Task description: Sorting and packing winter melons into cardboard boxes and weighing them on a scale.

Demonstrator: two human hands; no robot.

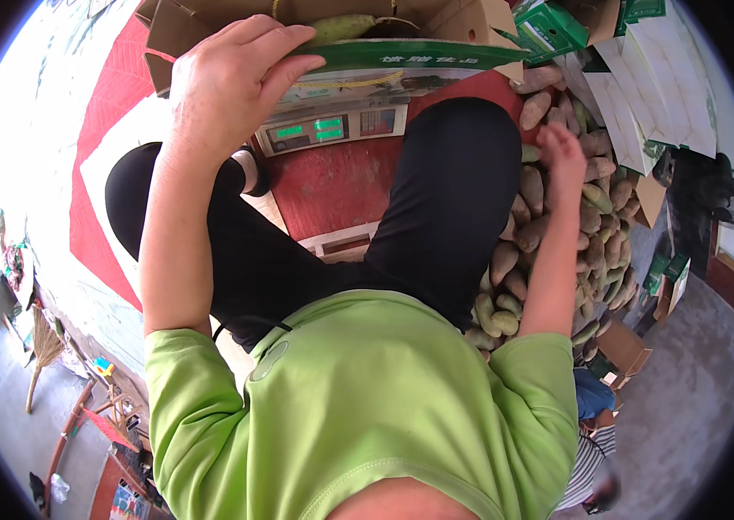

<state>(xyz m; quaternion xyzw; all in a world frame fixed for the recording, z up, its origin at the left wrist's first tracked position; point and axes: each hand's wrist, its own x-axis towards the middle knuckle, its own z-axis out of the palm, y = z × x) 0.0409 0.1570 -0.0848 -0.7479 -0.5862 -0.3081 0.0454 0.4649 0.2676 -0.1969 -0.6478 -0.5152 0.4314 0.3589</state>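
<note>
A cardboard box point(436, 59) with a green printed front wall and yellow cord stands in front of me on a digital scale point(311, 132). My left hand point(233, 74) grips the near rim of this box at its left part, fingers over the edge and thumb on the outer side. Inside the box lies a long greenish tuber point(341, 29) with a thin root end. My right hand point(563, 160) is over the upper part of a heap of brown and green tubers point(592, 247) at my right. Its fingers are blurred, and whether they hold anything is not visible.
My knees flank the lit scale, which is on a red surface point(324, 195). White printed cartons point(636, 87) and a green box point(549, 33) are beyond the heap. A person in striped clothing point(588, 459) is at lower right. A straw broom point(45, 342) lies at left.
</note>
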